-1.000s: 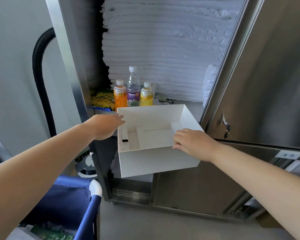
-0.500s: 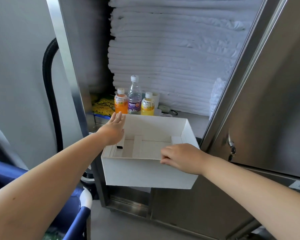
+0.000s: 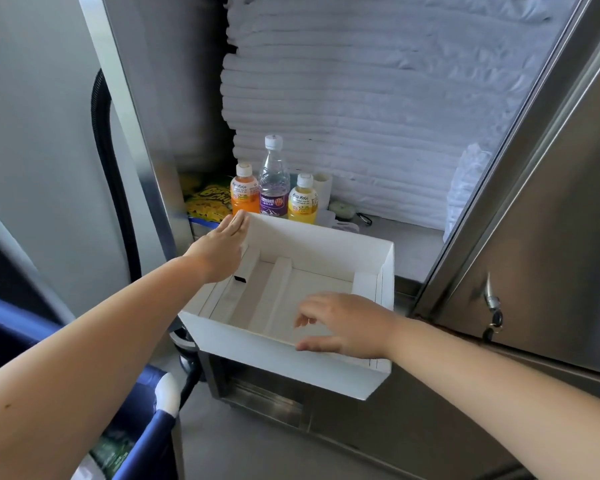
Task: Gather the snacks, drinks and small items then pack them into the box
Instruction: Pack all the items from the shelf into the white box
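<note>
Box (image 3: 274,363) beneath left hand (image 3: 219,247) and right hand (image 3: 350,323)

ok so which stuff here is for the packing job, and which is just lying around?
For the job:
white box
orange drink
water bottle
yellow drink
yellow snack bag
small round item

Lying about:
stacked white towels
black hose
blue fabric cart
door lock

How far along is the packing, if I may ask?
Done: the white cardboard box sits empty on the steel shelf. In hand: left hand flat against its far-left corner, right hand over its near rim. Left: three plastic bottles and the yellow snack bag.
</note>
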A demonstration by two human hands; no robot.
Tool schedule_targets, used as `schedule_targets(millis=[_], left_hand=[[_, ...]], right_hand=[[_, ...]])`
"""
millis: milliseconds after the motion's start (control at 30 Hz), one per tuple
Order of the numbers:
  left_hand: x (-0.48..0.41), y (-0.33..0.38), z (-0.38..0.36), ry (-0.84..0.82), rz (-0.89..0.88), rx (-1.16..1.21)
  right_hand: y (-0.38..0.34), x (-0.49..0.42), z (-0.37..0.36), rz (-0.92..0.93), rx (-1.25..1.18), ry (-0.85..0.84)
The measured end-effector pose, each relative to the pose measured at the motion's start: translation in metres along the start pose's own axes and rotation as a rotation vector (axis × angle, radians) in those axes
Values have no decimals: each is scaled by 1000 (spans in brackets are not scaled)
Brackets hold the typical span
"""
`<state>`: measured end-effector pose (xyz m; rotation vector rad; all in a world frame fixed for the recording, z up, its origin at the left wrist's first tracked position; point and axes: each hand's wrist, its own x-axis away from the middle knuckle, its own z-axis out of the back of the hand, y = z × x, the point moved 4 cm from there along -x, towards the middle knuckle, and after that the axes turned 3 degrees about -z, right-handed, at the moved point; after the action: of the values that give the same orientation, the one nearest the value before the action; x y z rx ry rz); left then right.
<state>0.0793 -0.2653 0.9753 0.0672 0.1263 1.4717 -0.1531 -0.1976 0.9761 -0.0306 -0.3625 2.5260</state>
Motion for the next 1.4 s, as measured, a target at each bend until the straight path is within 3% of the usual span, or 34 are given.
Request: schedule_targets(millis=[100, 200, 367, 467, 633, 867, 1400], left_hand=[[-4, 7, 1, 3, -143, -187], [-14, 9, 11, -3, -194, -183], [-30, 2, 4, -27, -230, -228], [-37, -9, 0, -22, -179, -236], [-54, 4, -3, 70, -396, -307], [-72, 10, -7, 22, -450, -242], [-66, 6, 6, 85, -416, -88]], right_hand=[[26, -8, 8, -84, 252, 144], [56, -20, 24, -311, 406, 260], [93, -38, 26, -516, 367, 119], [104, -42, 27, -511, 332, 119], [112, -46, 37, -506, 257, 197], [123, -55, 45, -515, 133, 188], [145, -83, 53, -359, 21, 140]])
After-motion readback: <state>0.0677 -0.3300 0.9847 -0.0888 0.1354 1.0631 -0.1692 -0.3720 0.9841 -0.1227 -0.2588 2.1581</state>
